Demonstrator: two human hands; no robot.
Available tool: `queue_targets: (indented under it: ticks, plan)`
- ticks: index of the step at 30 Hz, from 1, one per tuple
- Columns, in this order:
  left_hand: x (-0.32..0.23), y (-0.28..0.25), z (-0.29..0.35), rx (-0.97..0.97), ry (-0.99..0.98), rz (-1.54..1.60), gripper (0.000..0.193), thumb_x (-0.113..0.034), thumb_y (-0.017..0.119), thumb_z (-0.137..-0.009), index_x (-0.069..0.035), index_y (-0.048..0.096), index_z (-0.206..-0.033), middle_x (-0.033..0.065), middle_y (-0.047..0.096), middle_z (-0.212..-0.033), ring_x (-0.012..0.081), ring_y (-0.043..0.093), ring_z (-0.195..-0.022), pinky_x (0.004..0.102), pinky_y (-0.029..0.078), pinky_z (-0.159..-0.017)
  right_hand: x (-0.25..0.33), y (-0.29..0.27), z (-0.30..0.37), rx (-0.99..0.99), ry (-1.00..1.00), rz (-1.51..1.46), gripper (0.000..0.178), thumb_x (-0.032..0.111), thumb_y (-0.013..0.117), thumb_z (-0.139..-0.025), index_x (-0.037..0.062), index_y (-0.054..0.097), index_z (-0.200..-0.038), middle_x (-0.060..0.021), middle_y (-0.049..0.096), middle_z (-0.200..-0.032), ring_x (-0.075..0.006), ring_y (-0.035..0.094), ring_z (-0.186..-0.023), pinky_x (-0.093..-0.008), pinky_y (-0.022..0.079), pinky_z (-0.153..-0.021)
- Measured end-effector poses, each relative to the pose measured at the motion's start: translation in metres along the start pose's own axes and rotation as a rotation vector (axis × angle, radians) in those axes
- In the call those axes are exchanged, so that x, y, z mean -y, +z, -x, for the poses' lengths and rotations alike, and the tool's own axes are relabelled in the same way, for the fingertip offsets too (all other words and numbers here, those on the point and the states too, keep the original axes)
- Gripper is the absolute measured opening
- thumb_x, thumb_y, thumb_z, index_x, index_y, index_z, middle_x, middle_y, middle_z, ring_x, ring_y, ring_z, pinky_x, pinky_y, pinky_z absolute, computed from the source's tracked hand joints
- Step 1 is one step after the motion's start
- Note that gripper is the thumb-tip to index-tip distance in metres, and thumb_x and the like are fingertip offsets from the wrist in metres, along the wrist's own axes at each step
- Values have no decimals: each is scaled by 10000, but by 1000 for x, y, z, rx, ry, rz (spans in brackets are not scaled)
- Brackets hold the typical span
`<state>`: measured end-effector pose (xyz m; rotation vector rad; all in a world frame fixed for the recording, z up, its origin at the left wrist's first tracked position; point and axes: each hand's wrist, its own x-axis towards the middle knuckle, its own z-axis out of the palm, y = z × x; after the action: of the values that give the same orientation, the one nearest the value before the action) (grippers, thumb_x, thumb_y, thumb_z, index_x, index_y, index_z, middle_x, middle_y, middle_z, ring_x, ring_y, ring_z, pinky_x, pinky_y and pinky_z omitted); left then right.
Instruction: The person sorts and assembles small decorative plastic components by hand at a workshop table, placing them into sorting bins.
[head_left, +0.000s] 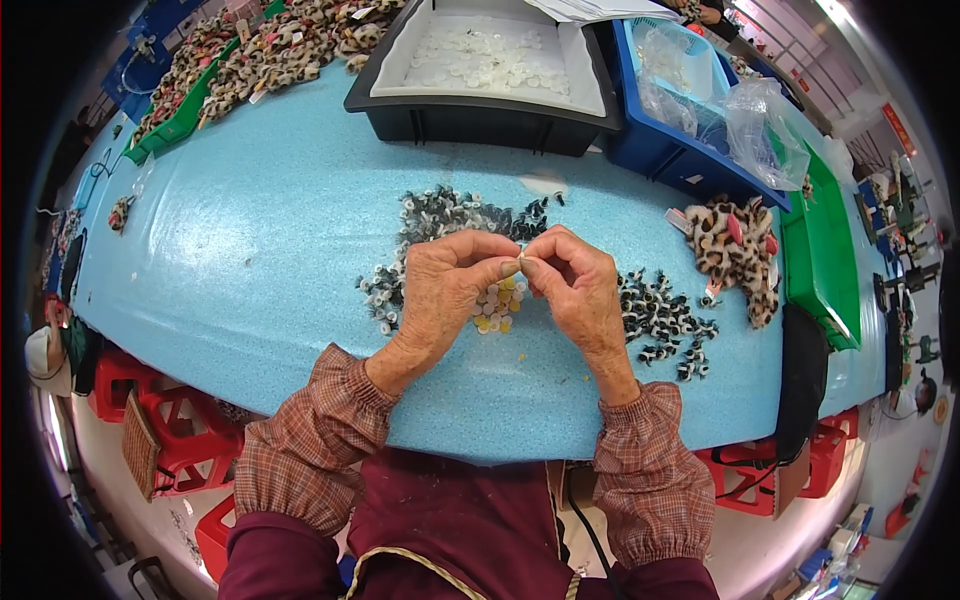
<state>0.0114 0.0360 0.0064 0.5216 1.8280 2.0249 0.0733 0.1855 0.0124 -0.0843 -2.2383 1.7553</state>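
My left hand (445,285) and my right hand (575,285) meet over the middle of the table, thumbs and forefingers pinched tip to tip. Between them is a tiny pale piece, mostly hidden by the fingertips; its kind cannot be made out. Just beneath lies a small heap of white and yellow discs (495,306). Beyond and left of my hands spreads a pile of small black-and-white pieces (440,212), like toy eyes with stems. A second pile of such black-and-white pieces (660,315) lies beside my right wrist.
A black tray (480,122) with a white liner holds clear discs at the back. Next to it stands a blue bin (650,160) with plastic bags. Leopard-print plush pieces (735,250) lie at right, near a green tray (822,255). Red stools (185,430) stand beyond the table edge.
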Motion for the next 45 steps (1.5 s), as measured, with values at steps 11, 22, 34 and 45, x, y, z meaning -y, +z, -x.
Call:
queue_targets:
  ticks: [11, 22, 34, 45]
  plan:
    - [0, 4, 2, -19, 21, -68, 119, -101, 650, -830, -17, 675, -910, 38, 671, -806, 84, 609, -724, 225, 497, -644, 0, -1, 1, 8, -143, 115, 44, 22, 624, -822, -10, 609, -796, -25, 554, -774, -71, 523, -610, -199, 436, -528]
    - [4, 13, 2, -122, 344, -374, 110, -75, 602, -847, -31, 636, -942, 67, 656, -790, 127, 618, -695, 256, 492, -623, 1, 4, 1, -38, 27, -73, 78, 50, 613, -846, -15, 593, -808, -19, 553, -733, -76, 531, -607, -215, 443, -536]
    - [-2, 10, 4, -100, 188, -284, 94, -54, 620, -825, -14, 649, -905, 62, 670, -777, 113, 637, -709, 249, 501, -629, -2, 6, 2, -63, -85, 94, 60, 25, 594, -848, -20, 589, -808, -16, 548, -754, -66, 519, -603, -207, 435, -531]
    - [0, 13, 5, -98, 377, -455, 71, -43, 580, -845, -12, 605, -904, 110, 635, -764, 211, 631, -670, 304, 490, -585, 1, 7, 3, -64, -195, 204, 35, -16, 611, -787, -8, 578, -797, -74, 541, -724, -167, 557, -613, -291, 450, -531]
